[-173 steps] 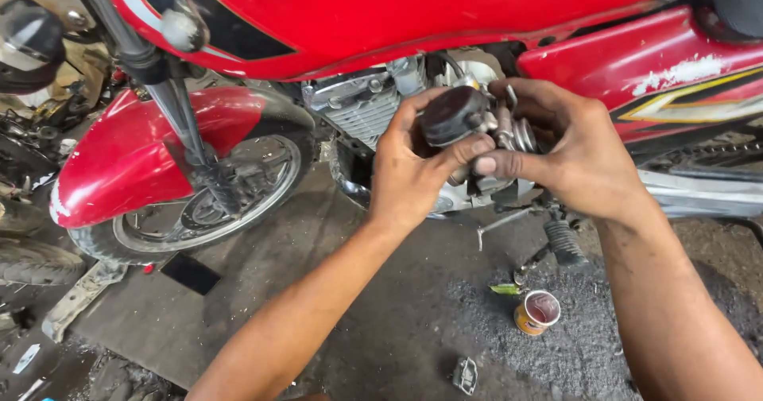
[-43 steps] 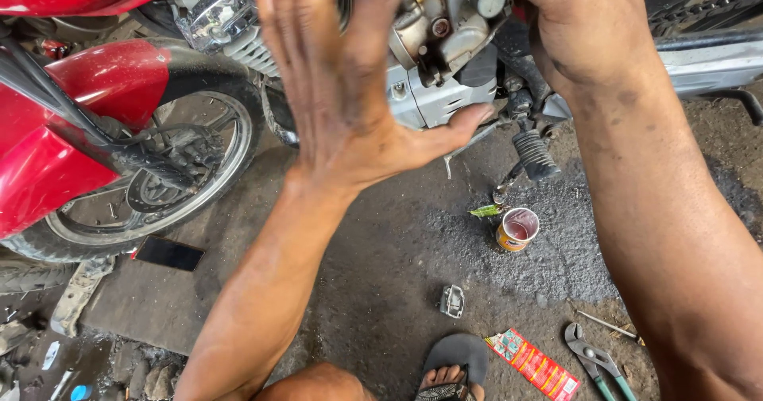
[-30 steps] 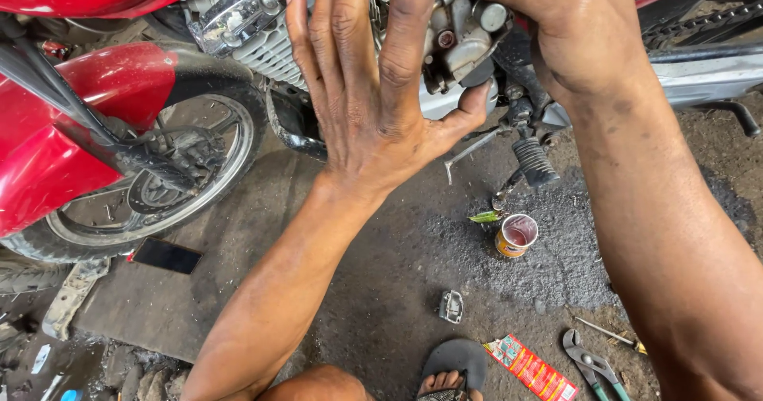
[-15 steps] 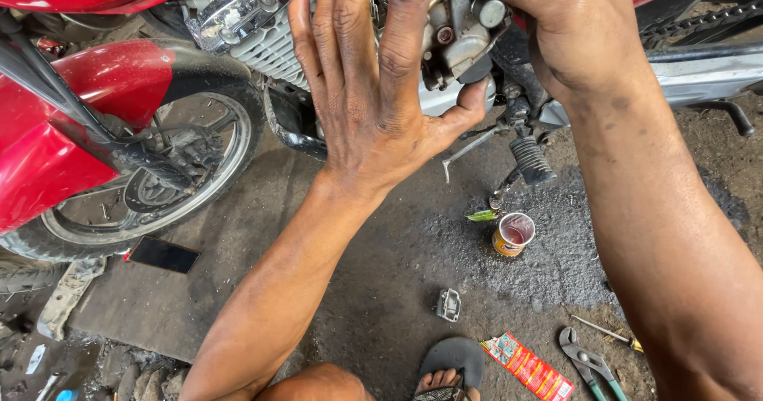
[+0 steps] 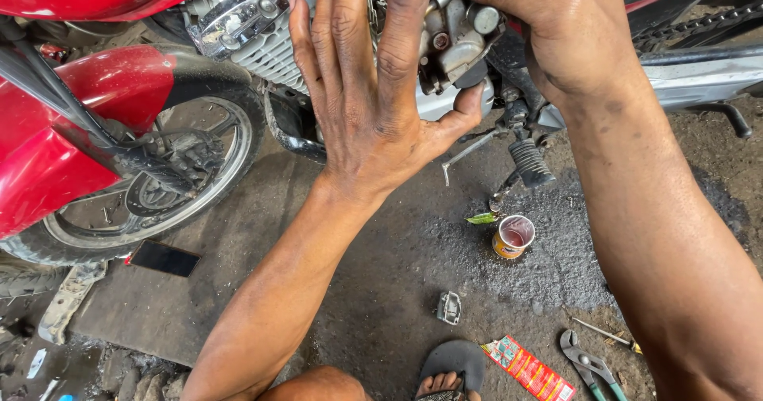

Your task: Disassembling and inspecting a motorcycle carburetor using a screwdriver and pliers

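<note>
A red motorcycle [image 5: 71, 123] stands in front of me on a dirty concrete floor. My left hand [image 5: 369, 91] is flat and spread, its palm and thumb pressed against a grey metal carburettor [image 5: 453, 39] in front of the engine [image 5: 250, 27]. My right hand [image 5: 560, 39] grips the same carburettor from the upper right, fingers curled over its top. Both hands are smeared with grease.
The front wheel [image 5: 159, 186] is at the left. On the floor lie a small open tin [image 5: 513, 236], a black phone [image 5: 163, 258], a small metal part [image 5: 449, 307], a red packet [image 5: 528, 368] and pliers [image 5: 588, 365]. My sandalled foot [image 5: 449, 373] is at the bottom.
The carburettor was carried from in front of me up against the engine. In the last second my left hand stays flat on it and the view shifts only slightly.
</note>
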